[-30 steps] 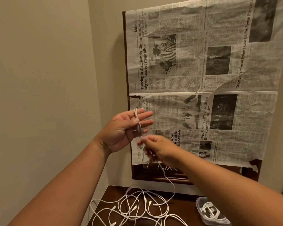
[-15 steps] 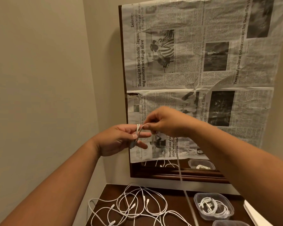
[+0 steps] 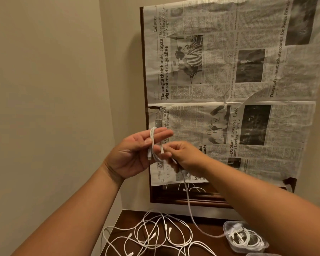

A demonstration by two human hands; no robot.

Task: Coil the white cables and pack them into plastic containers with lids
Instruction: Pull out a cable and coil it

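Far left: plain beige wall [image 3: 44,89]. Left hand [image 3: 135,152] is raised above the table's back-left corner, palm toward the camera, fingers straight and slightly spread. The white cable [image 3: 152,143] is wound a few turns round those fingers, loops running top to bottom, with one connector end lying on the palm side near the thumb. Can't tell if the thumb presses on it. Right hand [image 3: 185,156] is just beside it, fingers curled, pinching the same cable right where it leaves the coil. Its fingertips are close against the left hand's fingertips. From that pinch the free tail hangs down in front of the mirror frame [image 3: 183,202] and sags to the table, reaching the plastic container [image 3: 226,228]. The table [image 3: 127,218] is dark wood, only its back-left part in view. Loose cables [image 3: 155,235], several white ones tangled in overlapping loops, lie from the left edge toward the middle, near the back edge. Right of them, the clear container is open-topped and holds coiled white cables. A second clear rim [image 3: 260,254] shows at the bottom of the view, just in front of it; contents not visible. Behind it all, newspaper [image 3: 229,80] sheets cover the mirror; the uncovered bottom strip reflects cables.
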